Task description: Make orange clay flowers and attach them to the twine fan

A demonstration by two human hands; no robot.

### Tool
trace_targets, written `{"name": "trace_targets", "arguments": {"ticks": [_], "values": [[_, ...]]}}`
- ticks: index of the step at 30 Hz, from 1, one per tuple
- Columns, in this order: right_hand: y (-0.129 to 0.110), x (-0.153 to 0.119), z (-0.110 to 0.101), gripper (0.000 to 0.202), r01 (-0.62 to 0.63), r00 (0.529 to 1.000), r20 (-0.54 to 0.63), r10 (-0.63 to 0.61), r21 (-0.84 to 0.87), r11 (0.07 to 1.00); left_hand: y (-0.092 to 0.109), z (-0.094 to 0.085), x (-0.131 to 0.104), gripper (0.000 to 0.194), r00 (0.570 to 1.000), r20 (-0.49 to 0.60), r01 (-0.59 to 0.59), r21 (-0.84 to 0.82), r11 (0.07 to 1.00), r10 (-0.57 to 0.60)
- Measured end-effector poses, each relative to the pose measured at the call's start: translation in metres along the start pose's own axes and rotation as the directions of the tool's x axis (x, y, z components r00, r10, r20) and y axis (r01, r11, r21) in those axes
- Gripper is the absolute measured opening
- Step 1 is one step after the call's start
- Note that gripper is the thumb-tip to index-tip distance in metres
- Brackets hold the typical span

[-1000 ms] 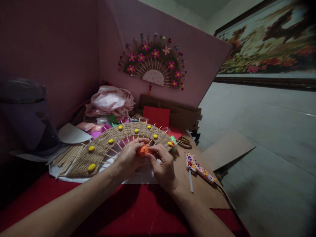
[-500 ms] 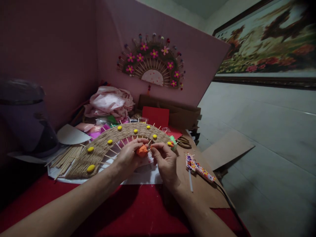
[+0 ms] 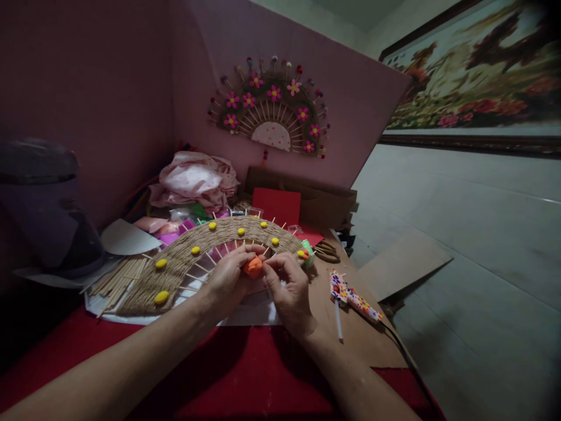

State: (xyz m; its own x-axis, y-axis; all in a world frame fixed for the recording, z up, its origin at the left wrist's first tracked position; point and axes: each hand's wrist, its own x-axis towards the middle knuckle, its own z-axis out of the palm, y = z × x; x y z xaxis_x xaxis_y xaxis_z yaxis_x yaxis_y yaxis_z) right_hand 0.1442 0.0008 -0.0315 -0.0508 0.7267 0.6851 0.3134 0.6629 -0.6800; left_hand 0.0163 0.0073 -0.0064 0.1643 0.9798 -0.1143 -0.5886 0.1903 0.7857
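Note:
A lump of orange modelling clay (image 3: 253, 268) sits in my left hand (image 3: 234, 272), whose fingers are wrapped round it. My right hand (image 3: 289, 289) meets it from the right, thumb and forefinger pinched at the lump's edge; they touch the clay, and any small bit between them is hidden. Behind both hands lies a half-ring fan (image 3: 175, 275) of brown twine woven over thin sticks. Several yellow clay discs (image 3: 161, 297) dot its twine band. At its right end, small orange pieces (image 3: 305, 254) lie against a yellow disc.
A flower-patterned glue gun (image 3: 355, 298) rests on cardboard (image 3: 350, 345) at right, its cord running to the front. Loose sticks (image 3: 118, 283) lie at left. Behind are crumpled pink cloth (image 3: 197, 178) and red card (image 3: 276, 204). A finished flowered fan (image 3: 272, 111) hangs on the pink board.
My right hand has moved slightly left, its fingertips now against the orange clay; before, they held a small orange bit just apart from the lump.

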Motion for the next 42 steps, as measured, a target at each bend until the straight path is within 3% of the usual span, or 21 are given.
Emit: {"name": "trace_targets", "arguments": {"ticks": [3,7,11,16,20,27,34,42], "values": [[0.007,0.005,0.000,0.013,-0.186,0.974,-0.079,0.212,0.256,0.949,0.002,-0.001,0.003,0.020,0.999,-0.040,0.023,-0.003,1.000,-0.023],[0.014,0.011,-0.003,0.016,-0.311,0.933,-0.031,0.359,0.436,0.845,0.002,-0.001,0.002,0.016,0.999,-0.033,0.034,0.021,0.999,-0.033],[0.014,0.012,-0.004,0.010,-0.256,0.955,-0.036,0.293,0.396,0.882,-0.001,0.001,-0.003,0.031,0.991,0.117,0.055,0.138,0.989,-0.071],[0.016,0.009,-0.004,0.012,-0.147,0.980,-0.069,0.185,0.375,0.915,-0.002,-0.002,-0.003,0.028,0.964,0.247,0.057,0.171,0.984,-0.099],[0.014,0.007,-0.004,0.015,-0.126,0.984,-0.074,0.162,0.348,0.929,-0.002,-0.005,-0.002,0.025,0.951,0.260,0.132,0.157,0.979,-0.170],[0.005,0.009,-0.008,0.016,-0.084,0.991,-0.073,0.115,0.333,0.939,-0.001,-0.005,0.001,0.017,0.953,0.289,0.074,0.075,0.994,-0.092],[0.007,0.009,-0.005,0.008,-0.049,0.995,-0.063,0.074,0.328,0.943,-0.003,-0.003,-0.001,0.025,0.963,0.254,0.065,0.124,0.990,-0.094],[0.005,0.010,-0.008,0.018,-0.070,0.997,-0.003,0.076,0.332,0.941,-0.004,-0.008,0.003,0.022,0.964,0.259,0.014,0.178,0.984,-0.061]]}}
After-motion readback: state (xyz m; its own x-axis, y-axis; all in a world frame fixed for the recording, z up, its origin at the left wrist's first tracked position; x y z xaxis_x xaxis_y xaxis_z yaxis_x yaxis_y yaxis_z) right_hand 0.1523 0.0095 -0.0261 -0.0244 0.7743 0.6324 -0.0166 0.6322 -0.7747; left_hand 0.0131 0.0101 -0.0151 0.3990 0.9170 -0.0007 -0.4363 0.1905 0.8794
